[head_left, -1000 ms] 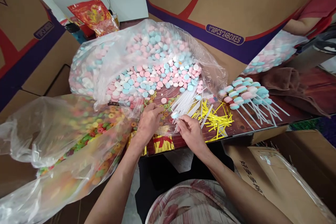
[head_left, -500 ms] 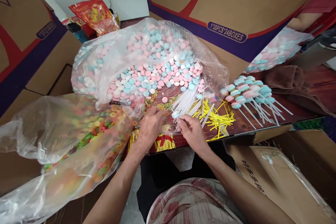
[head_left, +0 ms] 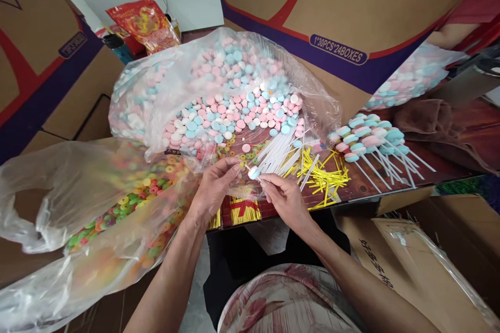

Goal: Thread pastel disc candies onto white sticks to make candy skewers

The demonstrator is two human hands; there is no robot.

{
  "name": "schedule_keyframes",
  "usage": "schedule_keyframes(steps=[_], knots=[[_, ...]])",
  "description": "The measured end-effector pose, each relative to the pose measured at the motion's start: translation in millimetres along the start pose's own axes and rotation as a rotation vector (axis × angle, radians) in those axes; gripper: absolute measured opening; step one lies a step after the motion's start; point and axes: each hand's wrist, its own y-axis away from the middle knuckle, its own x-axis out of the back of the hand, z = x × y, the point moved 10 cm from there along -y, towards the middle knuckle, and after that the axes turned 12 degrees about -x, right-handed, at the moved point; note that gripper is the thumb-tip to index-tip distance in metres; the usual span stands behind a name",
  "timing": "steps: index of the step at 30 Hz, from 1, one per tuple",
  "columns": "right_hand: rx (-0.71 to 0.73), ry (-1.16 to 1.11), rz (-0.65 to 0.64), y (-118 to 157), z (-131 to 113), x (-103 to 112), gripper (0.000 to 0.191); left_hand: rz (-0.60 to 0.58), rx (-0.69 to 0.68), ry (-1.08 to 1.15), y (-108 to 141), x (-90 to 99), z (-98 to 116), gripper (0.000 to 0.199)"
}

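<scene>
A white and pale blue candy (head_left: 253, 173) is on a stick between my hands. My right hand (head_left: 283, 196) pinches the stick just right of the candy. Left of it, my left hand (head_left: 219, 182) has thumb and finger pressed together near the stick's tip; whatever they hold is too small to make out. White sticks (head_left: 275, 153) lie behind my right hand, with yellow twist ties (head_left: 324, 174) to their right. Pink, white and blue candies (head_left: 234, 112) spill from a clear bag. Ring-shaped candies (head_left: 230, 151) lie behind my left hand.
Finished candy sticks (head_left: 371, 138) are piled at the right. A bag of colourful rings (head_left: 128, 208) fills the left. Large cartons (head_left: 336, 21) stand behind, and an open carton (head_left: 414, 255) is at lower right. A person's arm (head_left: 455, 35) shows at upper right.
My left hand has moved slightly left, away from the candy. The candy on its stick has shifted left and now shows more clearly between my hands.
</scene>
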Motion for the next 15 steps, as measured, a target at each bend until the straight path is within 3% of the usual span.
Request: schedule_keyframes(steps=[5, 11, 15], knots=[[0.107, 0.168, 0.025, 3, -12, -4, 0.026, 0.036, 0.131, 0.205, 7, -6.5, -7, 0.039], [0.265, 0.473, -0.014, 5, -31, -3, 0.026, -0.001, 0.164, 0.091, 10, -2.4, -9, 0.038], [0.369, 0.464, -0.034, 12, -41, -7, 0.025, -0.032, 0.246, 0.12, 14, -4.1, -18, 0.042]])
